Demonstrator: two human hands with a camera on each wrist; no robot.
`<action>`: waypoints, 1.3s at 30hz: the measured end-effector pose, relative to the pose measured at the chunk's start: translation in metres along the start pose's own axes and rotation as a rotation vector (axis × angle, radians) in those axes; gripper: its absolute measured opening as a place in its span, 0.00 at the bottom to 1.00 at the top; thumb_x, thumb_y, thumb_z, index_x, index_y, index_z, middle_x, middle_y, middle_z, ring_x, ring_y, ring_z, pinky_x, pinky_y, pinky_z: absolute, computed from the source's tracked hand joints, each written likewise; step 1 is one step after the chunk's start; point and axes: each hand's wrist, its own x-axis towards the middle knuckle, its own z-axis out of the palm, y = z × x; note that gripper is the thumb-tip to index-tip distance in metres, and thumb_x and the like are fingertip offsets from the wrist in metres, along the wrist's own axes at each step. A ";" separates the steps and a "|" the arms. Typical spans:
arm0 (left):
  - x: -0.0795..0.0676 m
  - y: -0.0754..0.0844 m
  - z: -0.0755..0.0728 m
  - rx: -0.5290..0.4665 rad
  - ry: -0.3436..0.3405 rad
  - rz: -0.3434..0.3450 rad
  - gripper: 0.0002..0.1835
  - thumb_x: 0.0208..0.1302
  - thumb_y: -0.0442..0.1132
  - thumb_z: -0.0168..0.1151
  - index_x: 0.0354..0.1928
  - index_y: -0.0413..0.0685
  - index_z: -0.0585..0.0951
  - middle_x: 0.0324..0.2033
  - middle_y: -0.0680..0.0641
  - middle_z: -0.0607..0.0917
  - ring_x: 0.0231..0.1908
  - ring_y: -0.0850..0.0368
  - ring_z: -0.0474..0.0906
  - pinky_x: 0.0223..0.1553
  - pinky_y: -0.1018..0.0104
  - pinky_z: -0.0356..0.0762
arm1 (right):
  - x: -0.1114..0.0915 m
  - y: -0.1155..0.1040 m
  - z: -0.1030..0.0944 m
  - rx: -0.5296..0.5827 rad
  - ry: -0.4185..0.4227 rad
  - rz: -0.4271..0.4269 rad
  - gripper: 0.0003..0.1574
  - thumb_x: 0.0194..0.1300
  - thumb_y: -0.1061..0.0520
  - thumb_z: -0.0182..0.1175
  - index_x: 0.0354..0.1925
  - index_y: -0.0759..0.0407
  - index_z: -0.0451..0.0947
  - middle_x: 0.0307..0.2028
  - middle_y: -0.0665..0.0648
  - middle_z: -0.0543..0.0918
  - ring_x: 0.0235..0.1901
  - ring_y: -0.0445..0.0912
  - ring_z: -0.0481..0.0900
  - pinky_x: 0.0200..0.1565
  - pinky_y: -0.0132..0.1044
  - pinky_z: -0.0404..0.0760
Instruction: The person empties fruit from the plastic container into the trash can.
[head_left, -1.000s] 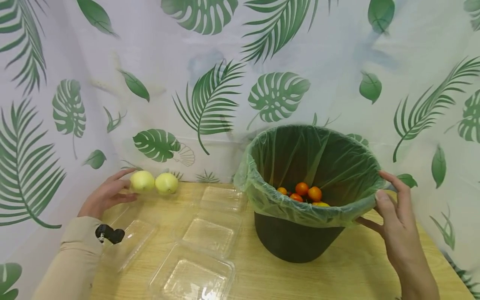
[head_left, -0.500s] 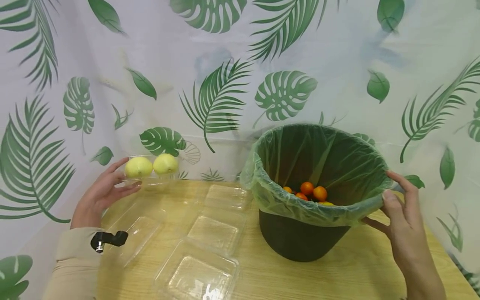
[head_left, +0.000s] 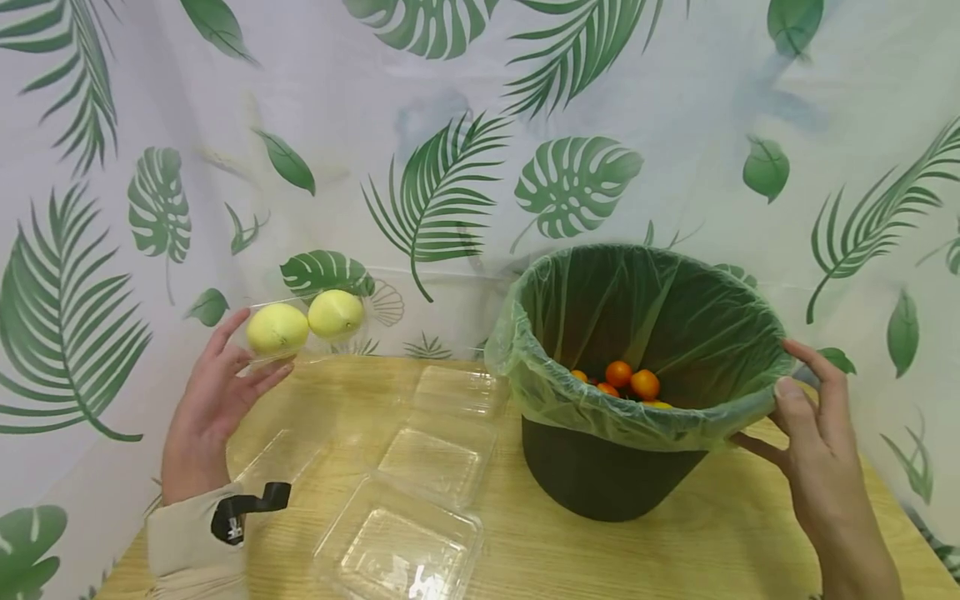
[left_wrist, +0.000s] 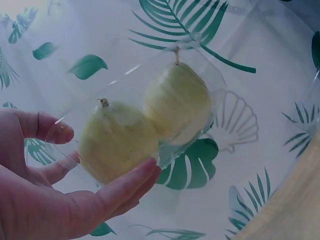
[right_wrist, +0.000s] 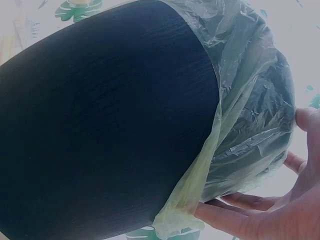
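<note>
My left hand [head_left: 217,400] grips one end of a clear plastic box [left_wrist: 125,75] and holds it up over the table's back left. Two pale yellow-green fruits with short stems, a nearer fruit [head_left: 277,329] and a farther fruit [head_left: 336,314], lie side by side in it. My right hand [head_left: 821,442] holds the right rim of a black bin [head_left: 600,471], thumb and fingers on its pale green bag liner [right_wrist: 250,130]. The bin leans toward me. Several small orange-red round fruits [head_left: 618,373] lie inside it, and the bin's front rim hides the lower part.
Clear plastic boxes stand left of the bin: a near box [head_left: 397,542], a middle box [head_left: 431,458] and a far box [head_left: 456,390]. Behind the wooden table [head_left: 570,558] hangs a white leaf-patterned curtain [head_left: 450,167].
My left hand has lifted the clear box with the two fruits off the table and tilted it. The right hand still holds the bin's rim. The view has shifted slightly.
</note>
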 end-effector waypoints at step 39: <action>-0.042 0.006 0.057 -0.187 -0.041 0.251 0.33 0.77 0.26 0.44 0.78 0.61 0.59 0.75 0.44 0.48 0.56 0.39 0.80 0.58 0.52 0.80 | 0.003 0.003 -0.002 -0.002 -0.012 -0.003 0.33 0.83 0.59 0.39 0.80 0.46 0.49 0.73 0.54 0.46 0.74 0.63 0.55 0.37 0.34 0.86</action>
